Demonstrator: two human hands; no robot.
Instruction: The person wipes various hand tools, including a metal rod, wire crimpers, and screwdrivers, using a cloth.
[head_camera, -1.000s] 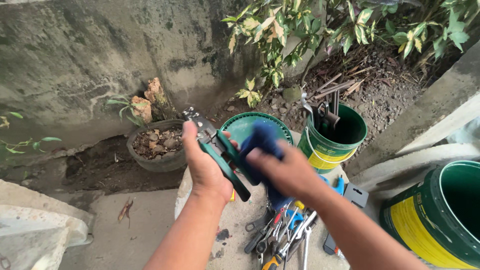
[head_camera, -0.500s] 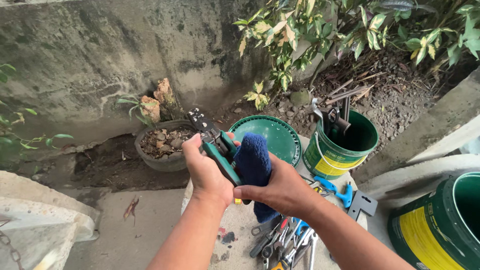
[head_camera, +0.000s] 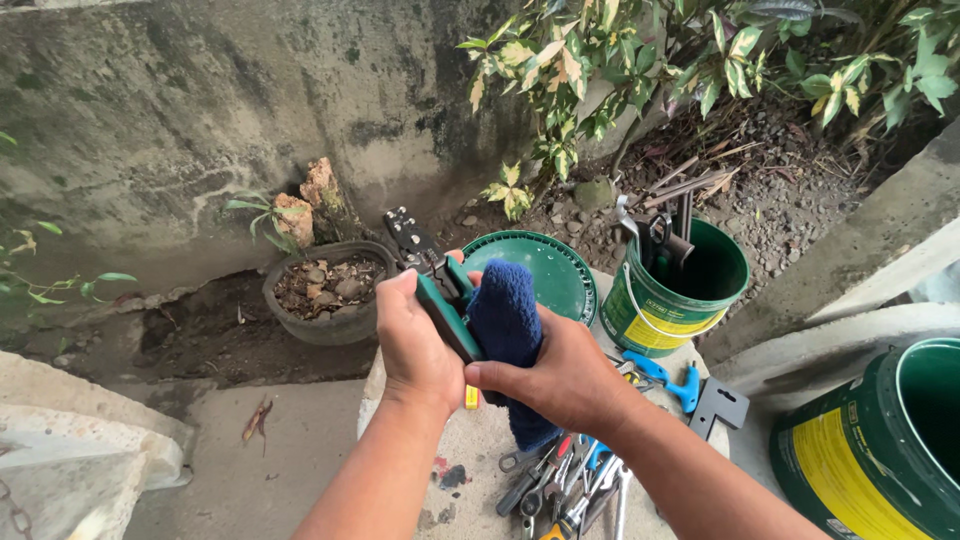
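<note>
- Green-handled crimping pliers (head_camera: 432, 285): held up above the table (head_camera: 470, 460), black metal head tilted up and to the left. Likely stiff, moderately heavy steel; the rubbery handles look like the safest hold, away from the pivot.
- Left hand (head_camera: 415, 345): clenched round the handles.
- Right hand (head_camera: 560, 375): grasping a dark blue cloth (head_camera: 508, 330), pressed against the pliers. Cloth soft, limp, light.
- Just beyond: green bucket lid (head_camera: 545, 270), green bucket (head_camera: 680, 290) with tools in it.
- Below the hands: loose hand tools (head_camera: 565, 480).
- Left: stone-filled plant pot (head_camera: 325, 295).
</note>
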